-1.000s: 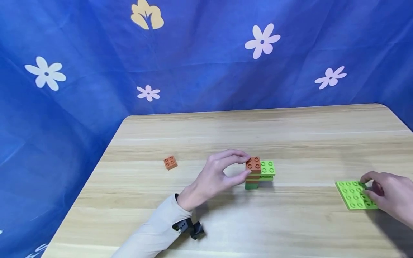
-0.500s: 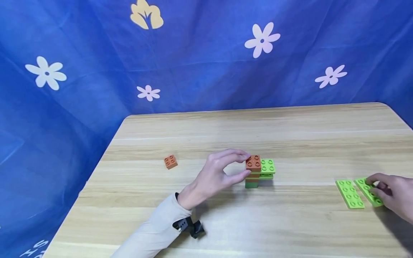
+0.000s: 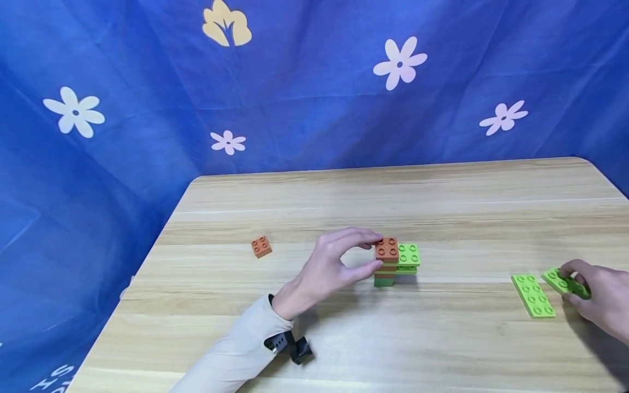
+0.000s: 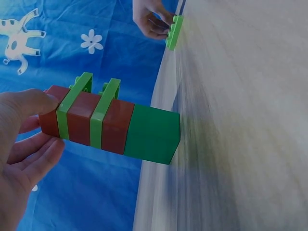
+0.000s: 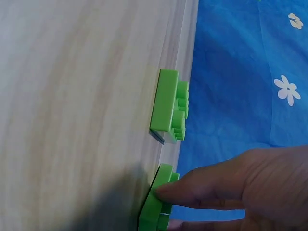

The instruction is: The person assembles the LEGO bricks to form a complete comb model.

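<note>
My left hand (image 3: 326,267) grips the top of a brick tower between thumb and fingers. The tower has a dark green block (image 4: 153,134) at its base. Above it, reddish-brown bricks (image 3: 386,250) alternate with two light green plates (image 3: 408,255) that jut out to the right. At the right of the table my right hand (image 3: 597,292) pinches a light green studded plate (image 3: 555,280), which is turned at an angle. In the right wrist view the thumb lies on the side of that plate (image 5: 156,207). Just left of it lies a matching light green plate (image 3: 533,296).
A loose reddish-brown brick (image 3: 261,246) lies on the left part of the wooden table (image 3: 442,338). Behind the table hangs a blue cloth (image 3: 314,87) with pale flowers. The left forearm, with a black wrist strap (image 3: 290,346), crosses the table's front.
The two light green plates lay side by side; the right hand has drawn one away to the right and turned it. The left hand and the tower have stayed in place.
</note>
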{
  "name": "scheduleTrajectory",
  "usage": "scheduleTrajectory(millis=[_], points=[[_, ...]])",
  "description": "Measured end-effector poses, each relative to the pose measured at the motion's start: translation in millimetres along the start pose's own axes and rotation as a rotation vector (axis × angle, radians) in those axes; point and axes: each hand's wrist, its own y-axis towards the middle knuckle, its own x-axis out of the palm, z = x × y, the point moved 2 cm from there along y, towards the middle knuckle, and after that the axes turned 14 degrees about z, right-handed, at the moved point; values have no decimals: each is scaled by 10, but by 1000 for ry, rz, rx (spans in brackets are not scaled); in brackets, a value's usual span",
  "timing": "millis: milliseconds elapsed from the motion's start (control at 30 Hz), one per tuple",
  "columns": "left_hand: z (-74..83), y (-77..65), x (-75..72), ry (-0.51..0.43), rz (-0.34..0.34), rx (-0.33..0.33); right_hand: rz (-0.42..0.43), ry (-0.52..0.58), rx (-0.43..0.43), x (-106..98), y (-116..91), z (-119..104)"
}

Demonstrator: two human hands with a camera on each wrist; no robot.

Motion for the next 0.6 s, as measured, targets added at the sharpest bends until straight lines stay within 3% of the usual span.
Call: scheduleTrajectory(millis=[300,600], points=[[-6,8,5,5,-8,-7,15,-10,-4,-14,39,-42],[0,3,4,5,-16,-21,-61,-84,49,-21,121,-128]])
